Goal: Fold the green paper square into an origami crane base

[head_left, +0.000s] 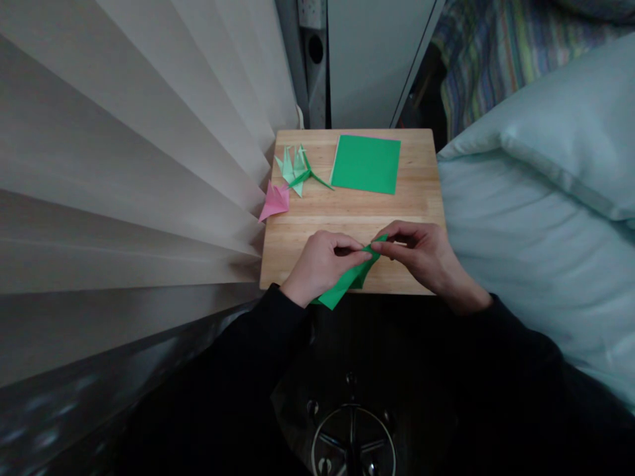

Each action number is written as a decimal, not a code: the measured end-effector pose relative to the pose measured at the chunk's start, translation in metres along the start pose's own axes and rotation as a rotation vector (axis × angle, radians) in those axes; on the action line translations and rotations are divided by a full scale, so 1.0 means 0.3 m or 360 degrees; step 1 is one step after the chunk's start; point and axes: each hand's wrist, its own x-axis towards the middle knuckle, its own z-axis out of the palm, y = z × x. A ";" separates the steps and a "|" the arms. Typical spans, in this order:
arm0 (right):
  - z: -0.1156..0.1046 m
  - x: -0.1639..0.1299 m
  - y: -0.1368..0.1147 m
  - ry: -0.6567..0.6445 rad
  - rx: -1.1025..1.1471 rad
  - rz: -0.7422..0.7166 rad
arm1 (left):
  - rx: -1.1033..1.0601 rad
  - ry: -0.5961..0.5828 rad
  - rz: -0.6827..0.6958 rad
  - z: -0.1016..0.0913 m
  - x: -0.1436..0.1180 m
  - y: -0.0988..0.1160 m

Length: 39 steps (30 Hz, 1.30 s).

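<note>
A partly folded sheet of green origami paper (pixel 342 285) is held between both hands above the front edge of the small wooden table (pixel 307 215). My left hand (pixel 327 261) pinches it near its upper part, thumb and forefinger pressed together. Close beside it, my right hand (pixel 417 250) pinches the upper right tip of the same paper. The lower part hangs toward the table's front edge, with open flaps. The exact folds under the fingertips are hidden.
A stack of square green paper (pixel 366 164) lies at the back right of the table. At the left sit a pale green folded crane (pixel 292 165), a dark green folded piece (pixel 308 173) and a pink one (pixel 276 199). A pleated curtain (pixel 149 198) borders the left, bedding (pixel 536 198) the right.
</note>
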 end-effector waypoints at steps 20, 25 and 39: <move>-0.010 -0.002 0.017 -0.0006 -0.0171 -0.0072 | -0.0009 -0.0053 -0.0044 -0.002 0.001 -0.005; -0.012 0.003 0.022 0.0044 -0.0060 -0.0052 | 0.0012 -0.0023 -0.0052 -0.003 0.001 0.002; -0.016 0.000 0.023 0.0032 0.0034 -0.0081 | -0.0126 -0.0032 -0.0056 -0.001 0.000 0.009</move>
